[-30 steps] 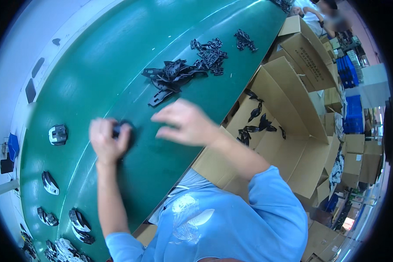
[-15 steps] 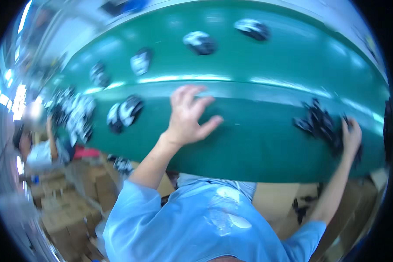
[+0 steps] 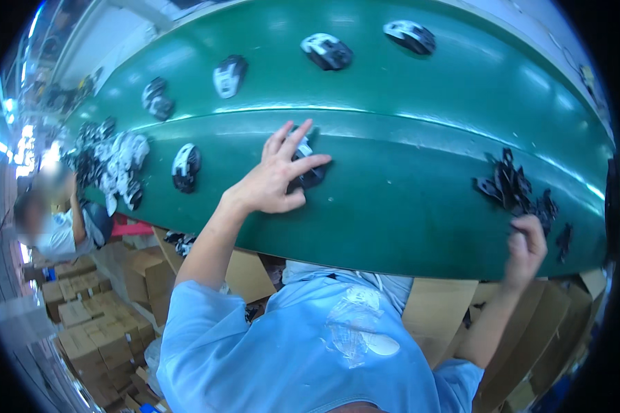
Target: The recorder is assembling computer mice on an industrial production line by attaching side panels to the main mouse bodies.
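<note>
My left hand (image 3: 279, 177) lies over a black-and-white rounded plastic shell (image 3: 315, 177) on the green table, its fingers spread and the thumb and forefinger around the piece. Most of that shell is hidden by the hand. To its left sits another black-and-white shell (image 3: 186, 168). At the right, my right hand (image 3: 527, 246) is closed in a pinch near the table's front edge. A bit of something dark shows at its fingertips, too small to name. Just beyond it lies a heap of small black plastic parts (image 3: 513, 186), with one loose black part (image 3: 565, 242) beside it.
Several similar shells, including a white-and-black one (image 3: 327, 51), are spaced along the far strip of the green table (image 3: 393, 234). A pile of shells (image 3: 120, 162) lies at the left, near another person (image 3: 62, 227). Cardboard boxes (image 3: 96, 323) stand on the floor; an open carton (image 3: 437, 310) is below the front edge.
One of the two shells at left is now under my left hand, which was empty and raised before. My right hand has drawn back from the black heap toward me.
</note>
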Demonstrator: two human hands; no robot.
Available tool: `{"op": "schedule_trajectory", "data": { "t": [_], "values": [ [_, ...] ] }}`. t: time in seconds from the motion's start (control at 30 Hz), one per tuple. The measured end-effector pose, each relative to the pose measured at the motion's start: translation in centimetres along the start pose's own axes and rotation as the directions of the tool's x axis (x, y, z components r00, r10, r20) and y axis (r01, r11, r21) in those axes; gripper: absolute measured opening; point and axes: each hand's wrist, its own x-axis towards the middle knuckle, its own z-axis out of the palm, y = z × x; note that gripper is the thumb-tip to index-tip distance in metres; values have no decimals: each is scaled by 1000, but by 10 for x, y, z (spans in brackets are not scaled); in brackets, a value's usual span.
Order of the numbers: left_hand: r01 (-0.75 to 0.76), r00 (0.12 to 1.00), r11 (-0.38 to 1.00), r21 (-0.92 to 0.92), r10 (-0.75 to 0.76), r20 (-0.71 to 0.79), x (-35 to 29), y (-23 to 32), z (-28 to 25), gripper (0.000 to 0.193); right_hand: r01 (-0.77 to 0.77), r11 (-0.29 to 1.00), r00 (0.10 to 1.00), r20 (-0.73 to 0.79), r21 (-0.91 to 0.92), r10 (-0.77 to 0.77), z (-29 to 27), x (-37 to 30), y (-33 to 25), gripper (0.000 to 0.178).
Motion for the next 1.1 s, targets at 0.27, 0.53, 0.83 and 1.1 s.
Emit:
{"op": "schedule_trajectory", "data": {
  "t": [0.27,0.53,0.83,1.1],
  "values": [
    [-99,901,989,-113,41,-433,36,13,41,72,-49,996,999,15,-79,51,124,-15,-20,23],
    [360,819,933,3,-314,-481,57,8,45,73,-29,1000,996,86,-8,30,133,-22,-16,13],
    [-320,931,938,133,337,-137,80,53,35,46,-150,941,987,100,304,126,145,-28,-16,9],
    [-98,966,310,-945,-199,-166,102,110,88,64,-292,771,954,118,567,275,170,-19,-29,10]
  ]
}}
